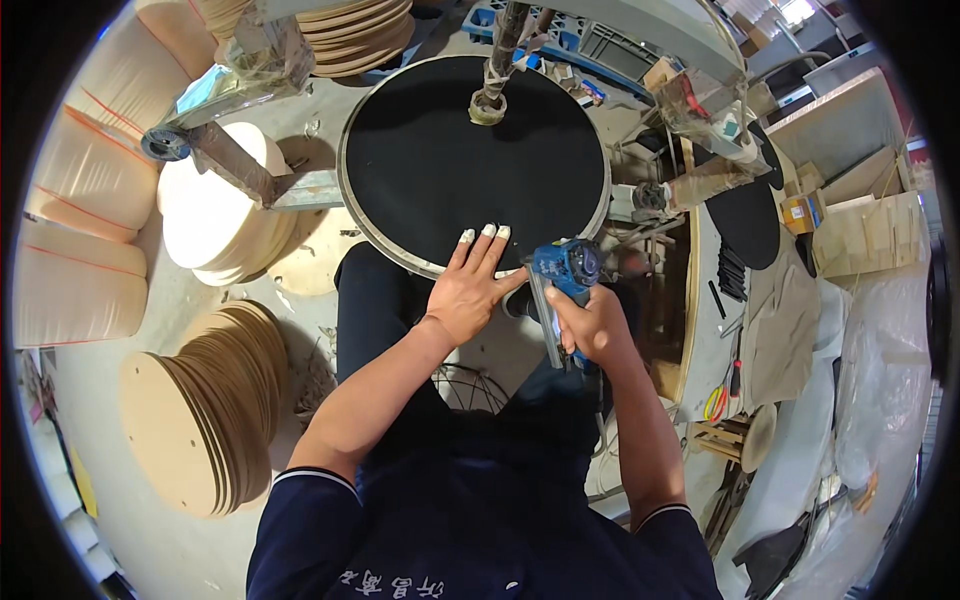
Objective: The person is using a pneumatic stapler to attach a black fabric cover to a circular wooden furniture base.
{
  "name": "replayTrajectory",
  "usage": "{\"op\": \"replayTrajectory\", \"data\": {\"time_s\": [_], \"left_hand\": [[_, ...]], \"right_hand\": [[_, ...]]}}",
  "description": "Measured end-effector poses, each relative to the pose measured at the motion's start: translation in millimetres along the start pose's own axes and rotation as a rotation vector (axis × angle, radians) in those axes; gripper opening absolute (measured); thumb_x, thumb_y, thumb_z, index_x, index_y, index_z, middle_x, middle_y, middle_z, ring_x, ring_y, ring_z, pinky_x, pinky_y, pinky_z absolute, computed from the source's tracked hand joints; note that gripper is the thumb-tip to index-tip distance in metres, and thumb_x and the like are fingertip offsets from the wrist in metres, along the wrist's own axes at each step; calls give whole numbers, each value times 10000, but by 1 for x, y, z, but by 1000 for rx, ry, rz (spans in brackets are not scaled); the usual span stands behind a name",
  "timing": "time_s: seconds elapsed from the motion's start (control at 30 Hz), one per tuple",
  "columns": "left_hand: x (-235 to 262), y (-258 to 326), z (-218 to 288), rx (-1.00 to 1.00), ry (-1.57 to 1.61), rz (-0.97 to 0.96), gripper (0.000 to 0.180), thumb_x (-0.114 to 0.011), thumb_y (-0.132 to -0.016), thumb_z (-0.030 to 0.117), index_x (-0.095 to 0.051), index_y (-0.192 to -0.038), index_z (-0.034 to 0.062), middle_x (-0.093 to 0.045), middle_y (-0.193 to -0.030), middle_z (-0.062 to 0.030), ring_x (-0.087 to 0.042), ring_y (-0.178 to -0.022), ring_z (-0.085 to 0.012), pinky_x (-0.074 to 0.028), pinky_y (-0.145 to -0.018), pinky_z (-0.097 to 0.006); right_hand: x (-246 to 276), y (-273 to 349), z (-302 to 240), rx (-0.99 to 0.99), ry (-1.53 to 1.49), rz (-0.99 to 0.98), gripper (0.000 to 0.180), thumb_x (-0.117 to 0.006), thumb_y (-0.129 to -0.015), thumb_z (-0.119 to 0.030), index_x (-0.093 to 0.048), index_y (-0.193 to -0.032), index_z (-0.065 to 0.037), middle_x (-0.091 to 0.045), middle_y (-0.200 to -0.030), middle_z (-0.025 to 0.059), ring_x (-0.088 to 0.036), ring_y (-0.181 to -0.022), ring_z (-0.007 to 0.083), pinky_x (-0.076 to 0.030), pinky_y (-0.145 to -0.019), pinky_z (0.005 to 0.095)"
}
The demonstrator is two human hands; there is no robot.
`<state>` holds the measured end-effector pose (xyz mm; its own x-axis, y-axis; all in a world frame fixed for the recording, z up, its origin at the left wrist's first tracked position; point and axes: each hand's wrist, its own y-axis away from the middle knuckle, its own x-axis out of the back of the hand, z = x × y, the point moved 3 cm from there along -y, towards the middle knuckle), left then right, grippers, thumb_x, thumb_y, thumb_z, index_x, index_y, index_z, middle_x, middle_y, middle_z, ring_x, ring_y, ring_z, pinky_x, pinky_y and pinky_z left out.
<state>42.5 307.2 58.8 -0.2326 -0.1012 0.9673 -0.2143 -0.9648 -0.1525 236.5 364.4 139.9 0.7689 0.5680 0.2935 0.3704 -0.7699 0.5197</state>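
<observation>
The right hand (592, 325) is wrapped tight around the handle of a blue staple gun (562, 280), whose nose meets the near edge of a round black seat pad (470, 160). Just left of that grip, the left hand (470, 290) lies flat and spread on the pad's rim, holding nothing, 3 fingertips (489, 232) taped white. Farther left, stacked wooden discs (205, 405) lean on the floor.

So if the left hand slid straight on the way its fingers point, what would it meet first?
The left hand already lies on the near rim of the round black disc. Straight on is bare black surface, then probably the post pressing near the disc's middle.
</observation>
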Motion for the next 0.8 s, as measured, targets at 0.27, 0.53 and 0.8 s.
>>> {"op": "replayTrajectory", "data": {"time_s": [0.27,0.53,0.8], "left_hand": [[-4,-5,8,13,2,-24,555,-655,-933,160,-611,-1472,284,-319,-1713,-213,-271,-1603,-395,-205,-1312,-553],[-8,-11,13,25,-14,-3,661,-643,-941,145,-535,-1567,327,-321,-1708,-223,-269,-1603,-399,-194,-1315,-549],[-16,-37,39,133,-95,71,784,-624,-952,175,-367,-1671,353,-308,-1698,-274,-266,-1586,-468,-179,-1291,-619]], "right_hand": [[-1,-3,1,-9,57,29,335,-719,-1016,-302,-636,-856,-19,-596,-622,28,-589,-489,126,-464,-477,306],[16,16,-1,81,88,141,398,-742,-1003,-323,-635,-775,-15,-605,-593,44,-583,-472,138,-458,-488,318],[54,65,12,51,-300,401,223,-739,-999,-208,-696,-872,-30,-604,-593,23,-572,-468,129,-425,-464,310]]}}
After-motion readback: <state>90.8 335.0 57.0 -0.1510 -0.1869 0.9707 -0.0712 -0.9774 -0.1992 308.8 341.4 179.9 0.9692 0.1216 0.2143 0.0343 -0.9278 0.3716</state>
